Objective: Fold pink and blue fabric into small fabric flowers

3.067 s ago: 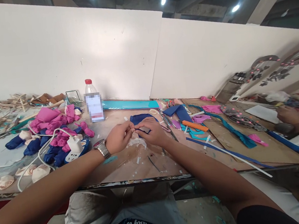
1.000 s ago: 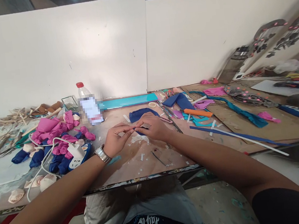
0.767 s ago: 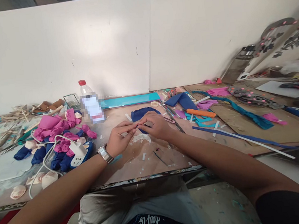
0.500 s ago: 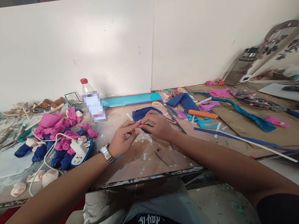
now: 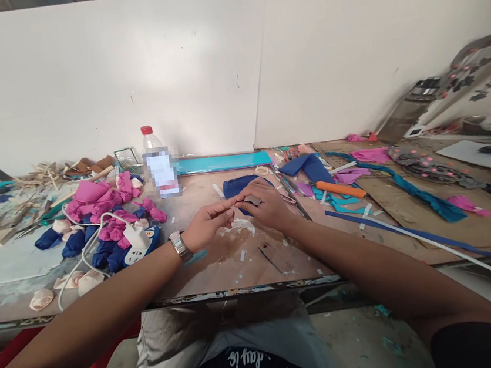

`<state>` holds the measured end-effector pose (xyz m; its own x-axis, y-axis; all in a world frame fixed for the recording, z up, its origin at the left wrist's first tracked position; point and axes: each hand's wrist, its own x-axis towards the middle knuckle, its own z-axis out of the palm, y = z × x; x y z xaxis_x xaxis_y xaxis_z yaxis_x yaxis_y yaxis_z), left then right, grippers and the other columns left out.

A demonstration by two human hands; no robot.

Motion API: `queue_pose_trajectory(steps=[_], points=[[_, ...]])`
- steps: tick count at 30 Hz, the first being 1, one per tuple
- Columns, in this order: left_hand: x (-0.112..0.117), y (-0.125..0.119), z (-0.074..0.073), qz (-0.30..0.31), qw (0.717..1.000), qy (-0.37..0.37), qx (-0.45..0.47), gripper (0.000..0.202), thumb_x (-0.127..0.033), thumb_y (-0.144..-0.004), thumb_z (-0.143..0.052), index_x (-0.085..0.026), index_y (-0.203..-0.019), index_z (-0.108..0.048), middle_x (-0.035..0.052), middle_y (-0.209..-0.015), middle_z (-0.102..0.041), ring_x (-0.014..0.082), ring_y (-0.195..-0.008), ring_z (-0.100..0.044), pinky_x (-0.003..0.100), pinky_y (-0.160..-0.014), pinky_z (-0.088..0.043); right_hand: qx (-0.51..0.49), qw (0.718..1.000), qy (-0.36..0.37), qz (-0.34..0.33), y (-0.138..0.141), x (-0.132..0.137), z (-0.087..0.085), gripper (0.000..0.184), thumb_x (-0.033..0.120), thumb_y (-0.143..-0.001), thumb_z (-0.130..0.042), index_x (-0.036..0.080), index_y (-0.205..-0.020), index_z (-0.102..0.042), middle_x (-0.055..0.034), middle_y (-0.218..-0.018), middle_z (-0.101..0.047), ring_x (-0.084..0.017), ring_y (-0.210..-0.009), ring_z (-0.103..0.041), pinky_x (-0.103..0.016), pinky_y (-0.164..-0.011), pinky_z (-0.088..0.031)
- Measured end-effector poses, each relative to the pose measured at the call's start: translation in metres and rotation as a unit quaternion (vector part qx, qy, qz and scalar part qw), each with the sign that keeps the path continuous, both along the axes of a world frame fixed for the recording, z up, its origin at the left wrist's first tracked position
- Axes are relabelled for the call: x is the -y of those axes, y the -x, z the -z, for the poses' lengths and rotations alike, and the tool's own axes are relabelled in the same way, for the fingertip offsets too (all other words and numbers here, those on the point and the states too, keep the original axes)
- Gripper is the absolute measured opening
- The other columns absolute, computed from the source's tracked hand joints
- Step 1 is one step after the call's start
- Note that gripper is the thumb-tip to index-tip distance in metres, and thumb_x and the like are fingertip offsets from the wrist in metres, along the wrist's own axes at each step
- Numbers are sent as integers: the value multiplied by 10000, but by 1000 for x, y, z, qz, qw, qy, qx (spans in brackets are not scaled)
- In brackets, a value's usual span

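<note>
My left hand [image 5: 208, 223], with a metal watch on its wrist, has its fingers pressed together and reaching to the right. Its fingertips meet those of my right hand [image 5: 266, 205], whose fingers are curled in a pinch. Whatever is between the fingertips is too small or hidden to make out. Just behind and partly under the hands is a dark blue piece of crepe paper or cloth [image 5: 239, 186]. A crumpled clear plastic scrap [image 5: 242, 226] lies on the table below them.
Pink and blue crumpled bundles [image 5: 96, 198] lie left, beside a power strip [image 5: 135, 254] with a white plug and cable. A red-capped bottle [image 5: 147, 139] and a blurred-out phone-like screen stand behind. An orange-handled cutter [image 5: 339, 188], scissors, coloured strips and a white stick [image 5: 438, 244] lie right.
The view has turned slightly left, so everything sits a little further right. My hands stay together at the fingertips, with only small finger movement. A dark shape at the right edge has left the view.
</note>
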<state>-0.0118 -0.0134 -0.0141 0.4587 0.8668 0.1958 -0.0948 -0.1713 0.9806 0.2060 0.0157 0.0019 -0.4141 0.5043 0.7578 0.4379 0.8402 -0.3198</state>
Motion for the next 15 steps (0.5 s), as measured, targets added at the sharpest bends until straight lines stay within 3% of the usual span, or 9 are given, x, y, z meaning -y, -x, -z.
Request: queue_pose_trajectory(steps=[8,12,15], points=[[0,-4,1,10,990,118,82,548,-500,-756,-849,-181,-1198,-787,27,-743,-622,115,-707,-559,269,-703,-512,-2,1000,-18,-14,-1,-3,0,133,367,-949,-714,279,-944,-814,-44,-881,-776,-217,-856,-652,-422,-842,-509],[-2,-3,2,-41,997,62,29,554,-525,-783,-821,-192,-1223,-775,73,-945,-749,134,-771,-627,289,-742,-537,8,1000,-25,-16,0,-4,0,149,362,-963,-697,264,-927,-803,-43,-892,-783,-222,-868,-654,-424,-852,-504],[-5,-1,1,-83,996,-22,-9,461,-516,-817,-796,-200,-1151,-797,84,-1133,-782,186,-953,-699,341,-894,-555,22,999,-22,-18,2,-3,1,153,368,-961,-700,247,-934,-790,-43,-908,-788,-226,-896,-657,-417,-868,-495]])
